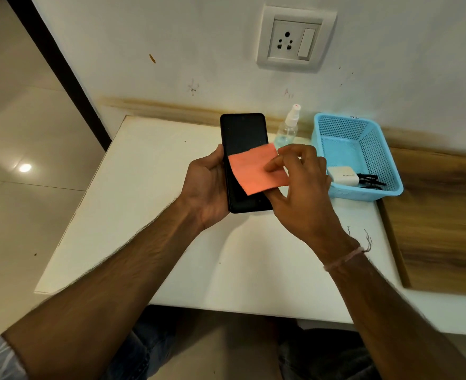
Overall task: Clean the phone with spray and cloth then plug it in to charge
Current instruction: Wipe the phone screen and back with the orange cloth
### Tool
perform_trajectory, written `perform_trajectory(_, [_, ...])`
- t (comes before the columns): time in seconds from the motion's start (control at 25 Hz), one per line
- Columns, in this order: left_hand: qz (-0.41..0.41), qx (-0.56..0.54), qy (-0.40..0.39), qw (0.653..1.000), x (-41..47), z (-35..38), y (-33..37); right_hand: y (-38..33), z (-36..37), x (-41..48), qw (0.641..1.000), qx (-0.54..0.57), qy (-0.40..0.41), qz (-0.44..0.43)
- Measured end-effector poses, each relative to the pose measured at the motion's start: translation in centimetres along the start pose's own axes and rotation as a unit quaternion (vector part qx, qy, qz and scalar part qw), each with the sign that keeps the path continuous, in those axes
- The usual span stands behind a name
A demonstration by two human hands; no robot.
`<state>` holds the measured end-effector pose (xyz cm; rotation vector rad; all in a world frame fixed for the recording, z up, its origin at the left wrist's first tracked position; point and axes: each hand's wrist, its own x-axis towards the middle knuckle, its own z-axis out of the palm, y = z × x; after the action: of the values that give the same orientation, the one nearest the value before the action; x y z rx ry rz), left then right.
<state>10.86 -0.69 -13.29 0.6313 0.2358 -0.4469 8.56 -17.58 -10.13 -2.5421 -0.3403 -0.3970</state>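
A black phone (243, 134) is held upright above the white table, screen toward me, with my left hand (208, 185) gripping its left edge and lower back. An orange cloth (253, 171) lies across the middle of the screen, pinched at its right side by my right hand (297, 182). A clear spray bottle (289, 126) with a white nozzle stands on the table behind the phone, near the wall. A white charger plug (343, 174) with a black cable (370, 180) lies in the blue basket (336, 127). The wall socket (294, 39) with its switch is above.
The white table (149, 187) ends at the left over a tiled floor. A wooden board (440, 223) lies to the right of the basket. The wall stands close behind the table. My knees show below the table's front edge.
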Motion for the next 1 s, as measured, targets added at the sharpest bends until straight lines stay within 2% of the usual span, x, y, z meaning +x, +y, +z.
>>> perform_trajectory(0.08, [0.001,0.001,-0.002,1.0,0.1,-0.1,0.0,0.2,0.0,0.0,0.999,-0.049,0.008,-0.004])
perform_trajectory(0.28, [-0.008,0.013,-0.012,1.0,-0.1,0.3,-0.1,-0.1,-0.4,0.6,0.999,-0.052,0.01,0.009])
perform_trajectory(0.52, [-0.027,0.006,-0.037,0.999,-0.5,0.7,0.0,-2.2,0.6,-0.5,0.998,0.016,-0.047,-0.048])
perform_trajectory(0.68, [-0.051,-0.042,-0.066,0.996,-0.8,0.8,0.6,-3.4,2.0,-3.7,0.99,-0.005,-0.102,-0.101])
perform_trajectory(0.8, [-0.048,-0.042,-0.072,0.995,-0.8,0.7,0.7,-2.1,0.8,-4.7,0.984,-0.05,-0.098,-0.139])
perform_trajectory(1.0, [-0.048,-0.04,-0.08,0.995,-1.0,1.2,0.0,-2.5,0.4,-0.7,0.99,-0.047,-0.111,-0.079])
